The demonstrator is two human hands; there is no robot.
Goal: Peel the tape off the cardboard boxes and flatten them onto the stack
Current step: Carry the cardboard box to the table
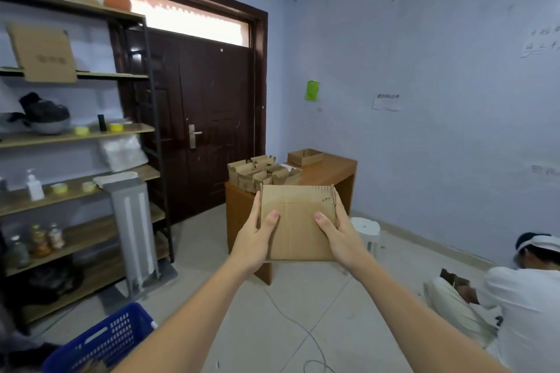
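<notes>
Blue walls, a dark door and a tiled floor frame the scene, and out in front, up at chest height, sits the cardboard box point(298, 222), held in mid-air between the viewer and the wooden table point(328, 171). Left hand point(253, 241) grips the left side, right hand point(341, 238) the right, thumbs pressed flat on the facing panel and fingers wrapped round the edges, so both grips are clamped on the box. It looks light and thin-walled, stiff enough to keep its shape but likely to buckle if squeezed hard across a panel; the safest hold is along the folded edges and corners, just where the hands are now. A faint paler strip runs down the middle of the facing panel, probably the tape seam, though it is too blurred to say whether tape is on it, and a fingernail at its end would be the place to start. Behind, on the table, a cluster of small boxes point(262, 174) stands packed together, with one open box point(304, 156) apart from them near the back. The far side of the held box is hidden, as are the fingers behind it. No clear flattened stack shows anywhere. A person in white point(524, 297) crouches at the right edge, partly cut off, with something brown in front that can't be made out.
</notes>
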